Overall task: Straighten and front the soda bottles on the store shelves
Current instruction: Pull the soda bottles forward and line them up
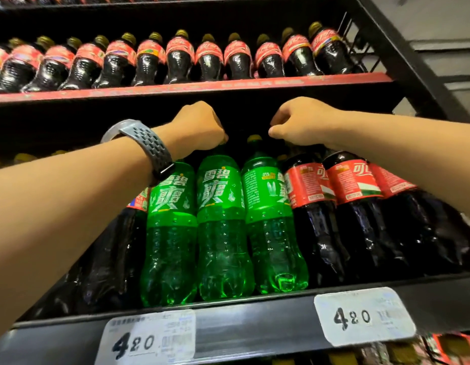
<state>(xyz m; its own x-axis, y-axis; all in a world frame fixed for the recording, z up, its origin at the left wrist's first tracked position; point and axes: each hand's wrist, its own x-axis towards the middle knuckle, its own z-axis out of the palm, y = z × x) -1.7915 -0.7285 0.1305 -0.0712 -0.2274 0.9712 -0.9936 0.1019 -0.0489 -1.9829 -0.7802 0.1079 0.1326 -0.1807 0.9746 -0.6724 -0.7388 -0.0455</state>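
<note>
Shelves of soda fill the view, seen from below, with two bare arms reaching up. On the black shelf, three green soda bottles stand side by side at the front edge, flanked by dark cola bottles with red labels. The left hand, a grey watch band on its wrist, is curled round the top of the middle green bottle, hiding its cap. The right hand hovers with curled fingers over the cola necks; whether it grips one cannot be told. Two price tags sit on the shelf's front rail. Above, a red-edged upper shelf carries smaller cola bottles.
</note>
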